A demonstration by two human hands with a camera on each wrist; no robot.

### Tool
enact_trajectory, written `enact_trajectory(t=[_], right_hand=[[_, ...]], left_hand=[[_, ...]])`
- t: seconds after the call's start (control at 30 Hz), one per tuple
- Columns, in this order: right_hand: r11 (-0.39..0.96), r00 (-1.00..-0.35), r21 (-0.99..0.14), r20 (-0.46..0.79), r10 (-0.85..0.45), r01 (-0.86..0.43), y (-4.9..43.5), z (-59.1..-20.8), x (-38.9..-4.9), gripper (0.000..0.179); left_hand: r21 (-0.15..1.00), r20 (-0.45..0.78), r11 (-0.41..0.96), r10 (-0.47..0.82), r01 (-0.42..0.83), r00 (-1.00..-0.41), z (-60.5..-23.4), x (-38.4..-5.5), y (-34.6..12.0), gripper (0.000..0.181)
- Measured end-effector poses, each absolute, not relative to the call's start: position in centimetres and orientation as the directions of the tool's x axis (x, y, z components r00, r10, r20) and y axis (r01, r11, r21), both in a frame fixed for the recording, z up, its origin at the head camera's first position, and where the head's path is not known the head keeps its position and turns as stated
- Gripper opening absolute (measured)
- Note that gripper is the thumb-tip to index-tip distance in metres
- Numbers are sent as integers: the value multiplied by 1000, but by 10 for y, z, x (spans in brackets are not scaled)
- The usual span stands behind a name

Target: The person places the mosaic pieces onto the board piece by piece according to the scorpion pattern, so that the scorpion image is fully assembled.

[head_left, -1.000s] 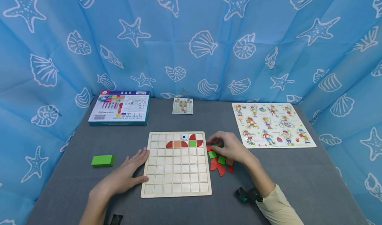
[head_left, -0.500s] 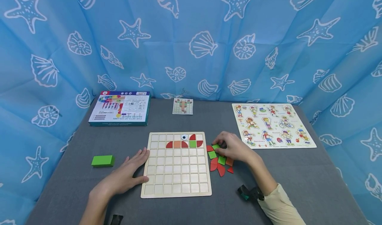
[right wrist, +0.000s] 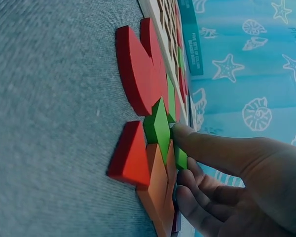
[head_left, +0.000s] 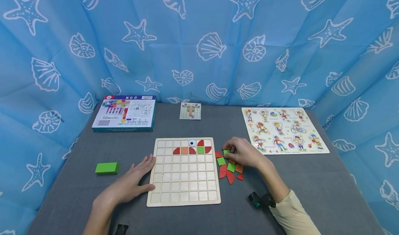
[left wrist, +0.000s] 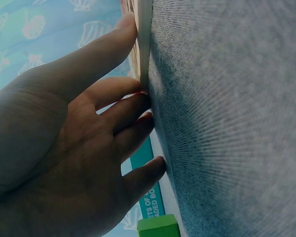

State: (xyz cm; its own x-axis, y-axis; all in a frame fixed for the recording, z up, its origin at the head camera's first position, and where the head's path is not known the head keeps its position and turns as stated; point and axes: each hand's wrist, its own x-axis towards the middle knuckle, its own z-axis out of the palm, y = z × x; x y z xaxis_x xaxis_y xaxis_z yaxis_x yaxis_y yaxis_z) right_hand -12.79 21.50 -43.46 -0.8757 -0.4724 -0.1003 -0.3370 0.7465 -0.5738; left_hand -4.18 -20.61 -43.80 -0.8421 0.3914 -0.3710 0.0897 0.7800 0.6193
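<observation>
A wooden grid board [head_left: 180, 186] lies in the middle of the table, with red quarter-round pieces, an orange square [head_left: 185, 150], a green square [head_left: 201, 150] and a white eye piece [head_left: 192, 143] in its far rows. My left hand [head_left: 132, 179] rests along the board's left edge, fingers stretched and thumb apart, its tips at the rim. Right of the board, my right hand [head_left: 241, 153] pinches a small green block [right wrist: 180, 157] between thumb and fingers, low over a pile of loose pieces. In that pile are red petal-like pieces [right wrist: 133, 69], green squares [head_left: 221, 161], orange squares [head_left: 239, 168] and a red triangle [head_left: 240, 176].
A green block [head_left: 107, 168] lies left of my left hand. Farther back are a beaded-boxes carton [head_left: 124, 113], a small pattern card [head_left: 190, 111] and a white picture puzzle board [head_left: 285, 131]. A blue shell-patterned curtain [head_left: 174, 54] closes off the back and sides.
My right hand has shifted slightly right, away from the board's edge, uncovering green and orange pieces near its fingers. The left hand and the board stay put.
</observation>
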Motion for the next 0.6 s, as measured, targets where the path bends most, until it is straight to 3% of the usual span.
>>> enact_trajectory(t=[0.33, 0.6], right_hand=[[711, -864, -612, -88, -495, -345, 219, -433, -128, 10], [637, -860, -678, -13, -509, -367, 215, -428, -126, 19]], left_hand=[[610, -390, 789, 383, 77, -837, -438, -43, -206, 97], [615, -381, 784, 388, 83, -840, -438, -42, -206, 97]])
